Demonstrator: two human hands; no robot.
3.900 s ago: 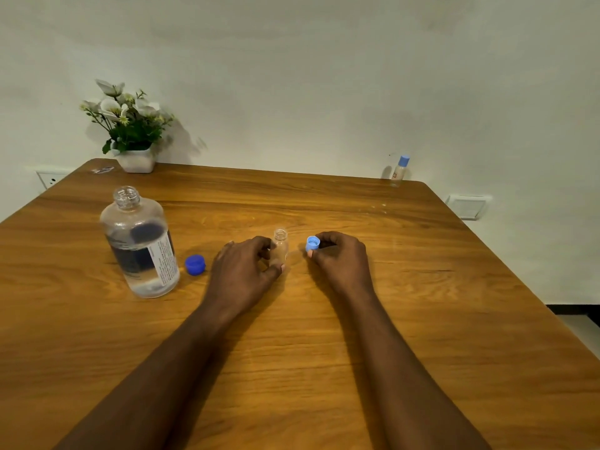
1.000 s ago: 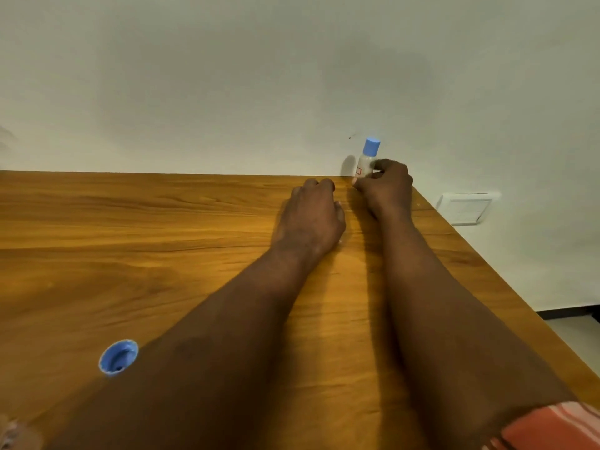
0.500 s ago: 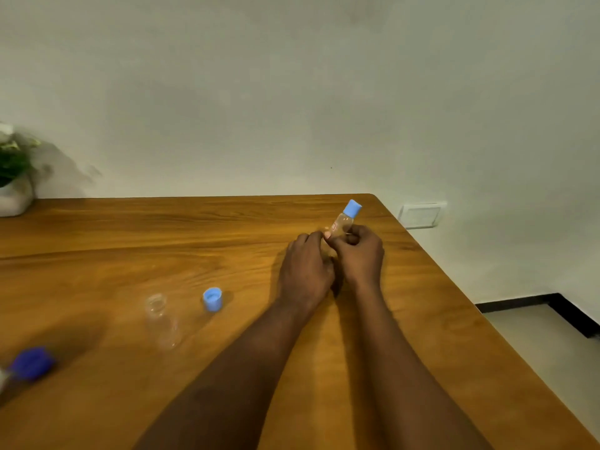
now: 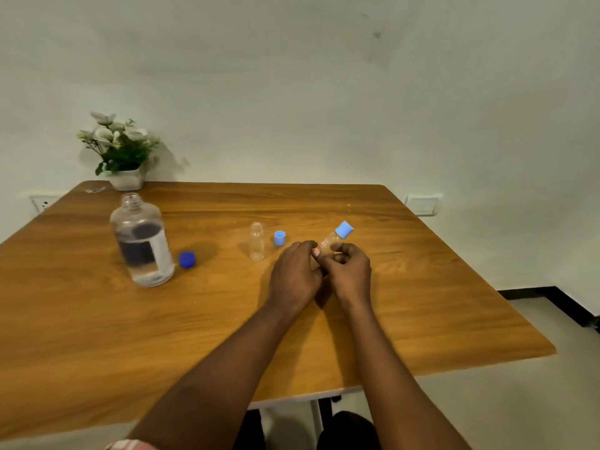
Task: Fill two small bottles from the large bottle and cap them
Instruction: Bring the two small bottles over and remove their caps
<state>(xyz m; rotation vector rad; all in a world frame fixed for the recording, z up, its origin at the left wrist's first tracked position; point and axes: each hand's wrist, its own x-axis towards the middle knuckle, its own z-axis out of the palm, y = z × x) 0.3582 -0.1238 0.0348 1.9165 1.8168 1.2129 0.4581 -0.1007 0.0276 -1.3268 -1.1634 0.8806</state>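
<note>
Risk: left hand (image 4: 297, 271) and right hand (image 4: 349, 271) both grip the tilted capped bottle (image 4: 332, 237); a twisting slip could topple the nearby open bottle (image 4: 257, 241).

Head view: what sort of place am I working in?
Probably a plain room in a home or office: a wooden table against a bare white wall, a pot of flowers, and a wall socket.

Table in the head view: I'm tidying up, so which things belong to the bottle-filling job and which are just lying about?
Job: large bottle, dark blue cap, open small bottle, light blue cap, capped small bottle held by left hand and right hand.
Lying about: flower pot.
</note>
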